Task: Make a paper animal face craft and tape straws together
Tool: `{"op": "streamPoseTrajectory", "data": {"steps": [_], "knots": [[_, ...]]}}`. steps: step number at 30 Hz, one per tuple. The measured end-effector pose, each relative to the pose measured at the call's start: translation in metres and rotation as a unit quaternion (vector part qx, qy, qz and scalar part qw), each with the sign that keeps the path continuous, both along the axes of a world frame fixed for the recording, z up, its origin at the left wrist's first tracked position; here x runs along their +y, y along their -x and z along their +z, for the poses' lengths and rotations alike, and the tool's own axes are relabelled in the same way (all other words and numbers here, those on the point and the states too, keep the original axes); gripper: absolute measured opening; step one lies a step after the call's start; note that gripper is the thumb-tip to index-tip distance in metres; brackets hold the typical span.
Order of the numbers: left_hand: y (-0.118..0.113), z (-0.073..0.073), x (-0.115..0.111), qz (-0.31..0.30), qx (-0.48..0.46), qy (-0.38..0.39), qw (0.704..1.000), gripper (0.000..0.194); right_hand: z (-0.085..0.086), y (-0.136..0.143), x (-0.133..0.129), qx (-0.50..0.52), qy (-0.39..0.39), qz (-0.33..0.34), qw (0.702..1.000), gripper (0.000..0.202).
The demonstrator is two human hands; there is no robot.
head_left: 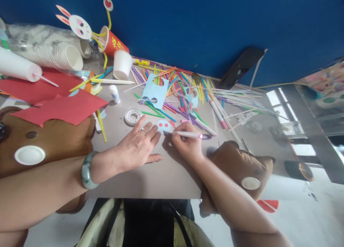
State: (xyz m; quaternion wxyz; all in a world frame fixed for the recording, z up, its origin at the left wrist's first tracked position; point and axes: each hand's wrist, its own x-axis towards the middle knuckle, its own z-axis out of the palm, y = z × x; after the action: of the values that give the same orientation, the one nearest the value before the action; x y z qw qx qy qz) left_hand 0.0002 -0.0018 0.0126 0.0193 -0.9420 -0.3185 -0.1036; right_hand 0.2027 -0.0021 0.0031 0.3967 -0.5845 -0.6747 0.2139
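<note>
My right hand (pixel 187 141) grips a white marker pen (pixel 189 134) with a pinkish end, its tip down at a small light-blue paper cutout (pixel 163 126). Two red spots show on that cutout, which lies on the table. My left hand (pixel 142 143) rests flat with fingers apart, its fingertips at the cutout's left edge; a ring and a bangle are on this side. A roll of tape (pixel 133 117) lies just beyond my left fingers. Behind the cutout is a light-blue paper sheet (pixel 154 91) with round holes cut in it.
Several coloured sticks (pixel 188 112) spread across the back. A glue stick (pixel 114 94), white paper cup (pixel 122 65), red paper (pixel 64 105) and rabbit-faced cup figure (pixel 114 42) stand or lie left. Brown cushions (pixel 239 164) flank my arms. A phone (pixel 242 67) leans against the blue wall.
</note>
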Motion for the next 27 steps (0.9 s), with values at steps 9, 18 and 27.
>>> {"op": "streamPoseTrajectory", "data": {"steps": [9,18,27], "knots": [[0.0003,0.0008,0.0001,0.000,0.007,0.013,1.000,0.062,-0.0012,-0.0011,0.0006,0.003,-0.010,0.010,1.000,0.011],[0.0002,0.0010,0.0001,-0.002,0.010,0.012,1.000,0.063,-0.0002,-0.0003,0.0004,0.001,0.001,0.011,1.000,0.011],[0.0000,-0.0003,-0.0006,0.005,0.017,0.005,1.000,0.064,0.0018,-0.0090,-0.0016,0.040,-0.143,-0.061,0.987,0.009]]}}
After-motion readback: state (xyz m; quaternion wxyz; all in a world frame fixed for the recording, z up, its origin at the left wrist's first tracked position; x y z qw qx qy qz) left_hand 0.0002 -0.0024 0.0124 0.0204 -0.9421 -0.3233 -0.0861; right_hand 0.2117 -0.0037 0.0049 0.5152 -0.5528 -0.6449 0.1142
